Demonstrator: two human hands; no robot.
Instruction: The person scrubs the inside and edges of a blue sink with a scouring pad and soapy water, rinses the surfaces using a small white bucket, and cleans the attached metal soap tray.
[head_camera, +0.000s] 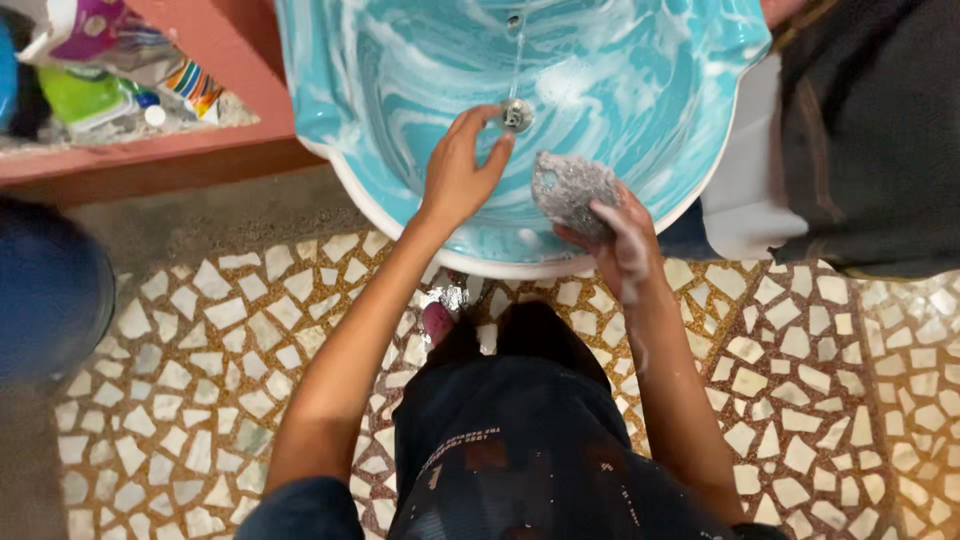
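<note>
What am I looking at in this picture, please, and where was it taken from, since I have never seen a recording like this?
There is no machine here: a person wears a camera on the head, so the single picture looks straight down at their own two bare hands. They stand on a mosaic floor at a turquoise sink streaked with white foam. A thin stream of water falls toward the metal drain. The left hand reaches into the basin, fingers close by the drain, holding nothing that I can see. The soapy right hand grips a grey scrubbing pad over the near rim. A shelf at upper left holds colourful bottles, and another person in dark clothing stands at upper right.
</note>
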